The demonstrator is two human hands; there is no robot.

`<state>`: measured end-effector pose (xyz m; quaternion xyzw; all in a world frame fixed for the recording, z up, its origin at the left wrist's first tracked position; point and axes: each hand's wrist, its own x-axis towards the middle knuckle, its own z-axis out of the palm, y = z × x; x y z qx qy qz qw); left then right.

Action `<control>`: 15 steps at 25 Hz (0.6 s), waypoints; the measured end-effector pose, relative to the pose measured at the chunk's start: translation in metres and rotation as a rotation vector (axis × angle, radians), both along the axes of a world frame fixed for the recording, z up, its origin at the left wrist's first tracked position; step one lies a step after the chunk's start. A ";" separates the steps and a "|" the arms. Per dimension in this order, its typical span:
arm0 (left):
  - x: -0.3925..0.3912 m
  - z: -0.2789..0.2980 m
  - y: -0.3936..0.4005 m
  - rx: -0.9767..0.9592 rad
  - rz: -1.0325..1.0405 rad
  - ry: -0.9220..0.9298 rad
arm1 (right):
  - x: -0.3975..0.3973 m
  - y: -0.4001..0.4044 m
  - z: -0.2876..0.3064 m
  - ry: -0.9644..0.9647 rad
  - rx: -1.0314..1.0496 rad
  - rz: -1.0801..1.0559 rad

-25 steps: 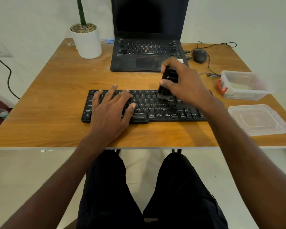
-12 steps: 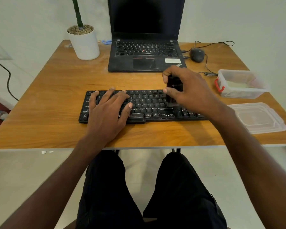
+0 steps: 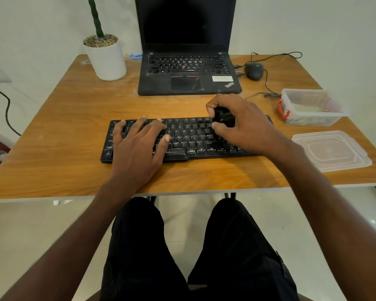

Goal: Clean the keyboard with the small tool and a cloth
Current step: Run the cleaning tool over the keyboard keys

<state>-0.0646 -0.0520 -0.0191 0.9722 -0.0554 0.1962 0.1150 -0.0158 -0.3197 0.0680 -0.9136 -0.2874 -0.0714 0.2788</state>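
A black keyboard (image 3: 189, 135) lies across the wooden table (image 3: 74, 127), near its front edge. My left hand (image 3: 139, 144) rests flat on the keyboard's left half, fingers spread, holding nothing. My right hand (image 3: 241, 124) is over the keyboard's right half, fingers curled around a small black brush tool (image 3: 223, 118) that points down at the keys. Most of the tool is hidden by my fingers. A pale cloth (image 3: 306, 108) lies inside the open plastic box.
An open black laptop (image 3: 187, 70) stands behind the keyboard. A white plant pot (image 3: 106, 59) is at the back left, a wired mouse (image 3: 254, 70) at the back right. A clear plastic box (image 3: 313, 118) and its lid (image 3: 332, 151) sit at the right.
My right hand has carried the brush tool to the right along the keyboard, from its middle to its right part. My left hand has stayed flat on the left keys.
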 end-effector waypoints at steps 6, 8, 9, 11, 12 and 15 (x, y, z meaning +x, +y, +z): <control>-0.001 0.000 0.000 -0.013 -0.008 -0.007 | 0.002 0.005 0.001 0.009 0.021 0.020; 0.000 0.000 0.000 -0.017 -0.011 -0.006 | 0.004 0.005 0.005 0.025 -0.048 0.019; 0.000 0.000 -0.001 -0.019 -0.014 -0.005 | 0.005 0.005 0.008 0.021 -0.056 0.000; -0.001 0.000 0.000 -0.018 -0.017 -0.006 | 0.002 0.005 0.007 0.003 -0.018 -0.002; -0.001 0.000 0.000 -0.018 -0.018 -0.005 | -0.001 0.005 0.006 0.005 0.014 0.013; -0.001 0.000 0.000 -0.014 -0.021 -0.002 | -0.006 -0.015 0.008 0.022 0.013 0.012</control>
